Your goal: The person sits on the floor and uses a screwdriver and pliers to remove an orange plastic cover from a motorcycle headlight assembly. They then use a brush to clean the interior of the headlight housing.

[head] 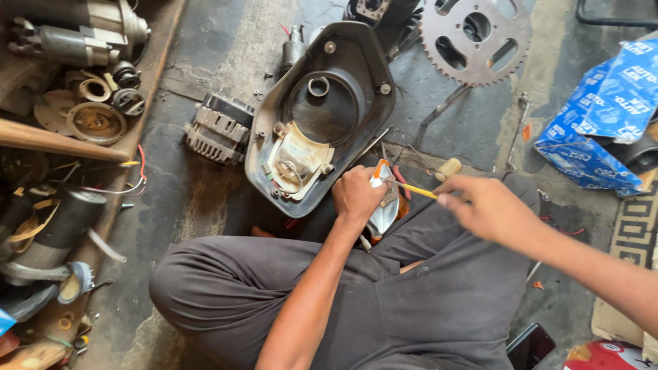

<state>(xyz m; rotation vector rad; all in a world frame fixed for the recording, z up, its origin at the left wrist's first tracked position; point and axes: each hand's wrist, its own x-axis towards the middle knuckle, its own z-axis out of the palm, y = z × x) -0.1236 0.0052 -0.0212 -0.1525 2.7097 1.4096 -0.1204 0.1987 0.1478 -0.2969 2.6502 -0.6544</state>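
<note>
Just below the big black housing (322,109), the left hand (356,195) clenches a small shiny metal part (385,209), probably stiff, light and slippery, best gripped by its edges, while the right hand (490,209) pinches a thin yellow tool (418,190).

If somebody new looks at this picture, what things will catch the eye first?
In the middle, the left hand grips a shiny metal part while the right hand puts a thin yellow tool to it. Just behind lies a big dark engine cover, and a toothed sprocket lies at the top right.
</note>
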